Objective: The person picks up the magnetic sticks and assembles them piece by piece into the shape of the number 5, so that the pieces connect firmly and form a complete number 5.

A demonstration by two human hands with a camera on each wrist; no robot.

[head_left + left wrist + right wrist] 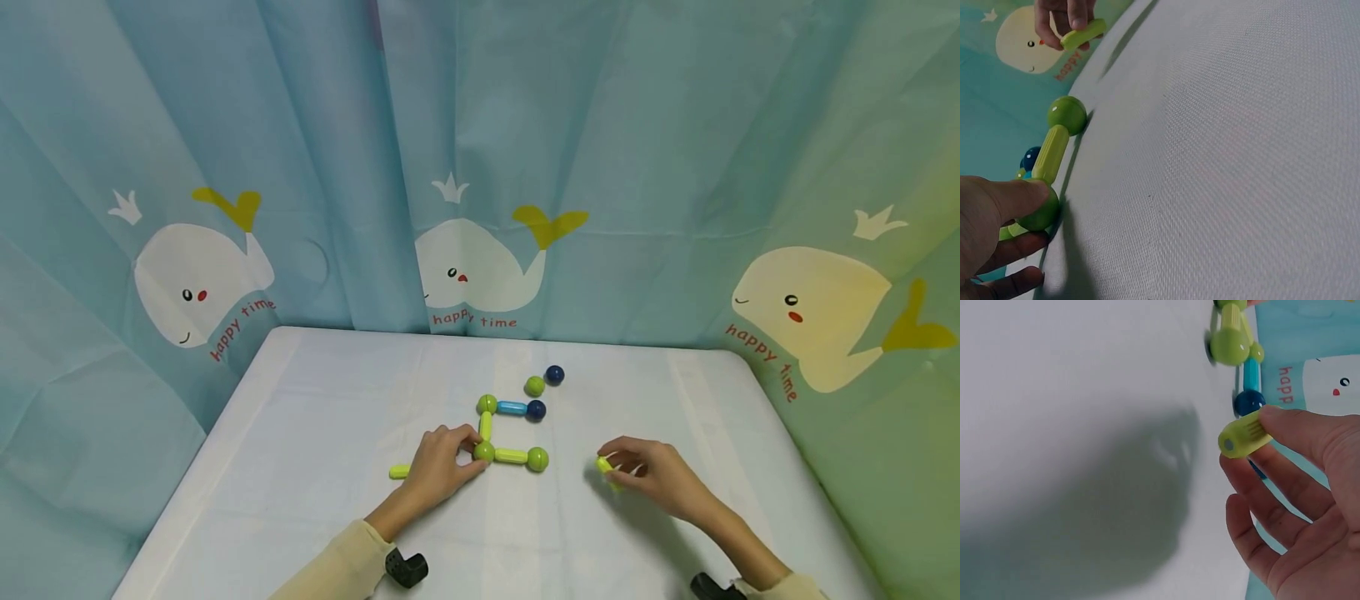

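Note:
My left hand (437, 465) pinches a green ball (484, 452) at the near left corner of a joined ball-and-rod shape. From that ball a yellow-green rod (512, 457) runs right to another green ball (537, 459), and a second rod (486, 427) runs away to a far green ball (487, 404). A blue rod (512, 408) links the far ball to a dark blue ball (536, 410). Off to the right, my right hand (660, 477) holds a loose yellow-green rod (1244, 435) between thumb and fingers, raised above the table.
Behind the shape lie a loose green ball (534, 386) and a dark blue ball (555, 375). Another yellow-green rod (399, 472) lies left of my left hand, partly hidden by it. A whale-print curtain (637, 283) hangs around the white table (322, 392).

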